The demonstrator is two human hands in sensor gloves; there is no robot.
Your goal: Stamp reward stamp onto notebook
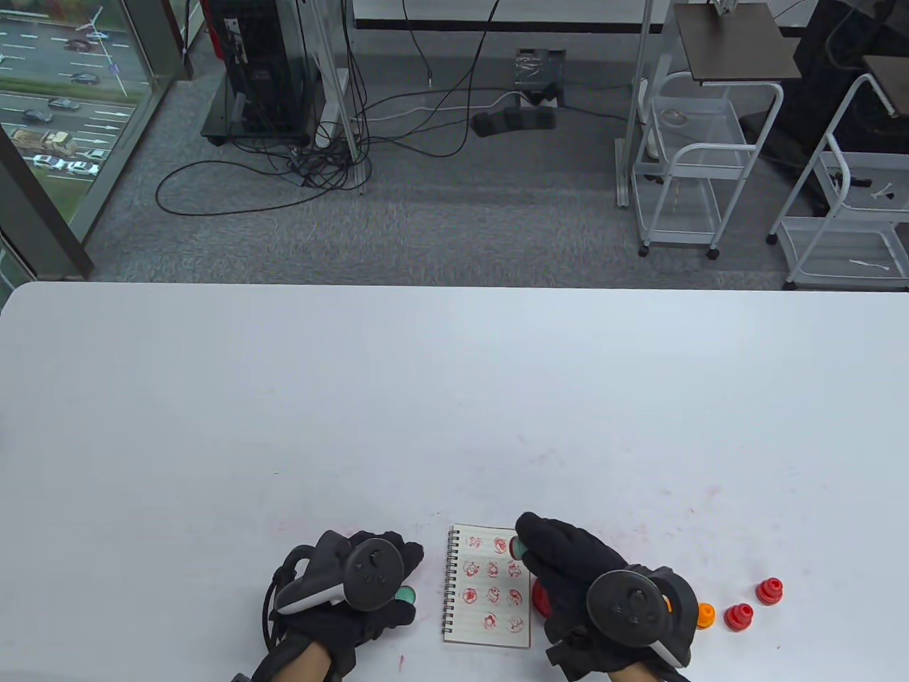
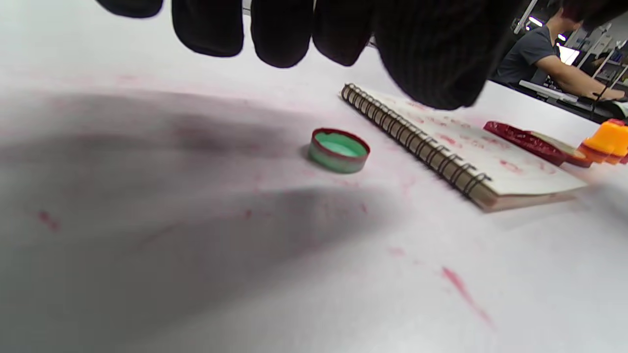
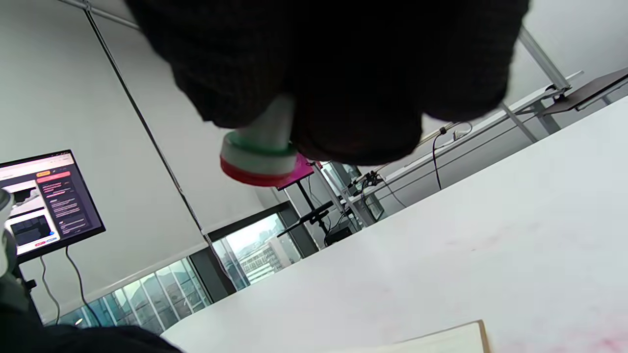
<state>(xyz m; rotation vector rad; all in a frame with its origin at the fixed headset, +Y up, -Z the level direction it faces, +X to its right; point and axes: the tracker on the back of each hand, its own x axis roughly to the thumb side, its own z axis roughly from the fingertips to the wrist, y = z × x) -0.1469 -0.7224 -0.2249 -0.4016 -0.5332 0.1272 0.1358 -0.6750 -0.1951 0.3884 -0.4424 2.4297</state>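
Note:
A small spiral notebook [image 1: 488,586] lies open near the table's front edge, its page covered with several red stamp marks. My right hand [image 1: 529,543] pinches a white stamp with a green band and red face [image 1: 515,547] over the page's upper right corner. In the right wrist view the stamp [image 3: 259,159] hangs tilted in the air, clear of the table, with the notebook's corner [image 3: 441,340] below. My left hand [image 1: 398,561] rests left of the notebook and holds nothing; its fingers [image 2: 279,34] hang loosely. The stamp's green cap [image 2: 338,151] lies beside the spiral.
A red ink pad [image 2: 525,141] sits right of the notebook, mostly hidden under my right hand in the table view. Further right stand an orange stamp [image 1: 704,615] and two red stamps [image 1: 738,616] [image 1: 769,591]. Red ink smears mark the white table [image 1: 454,398].

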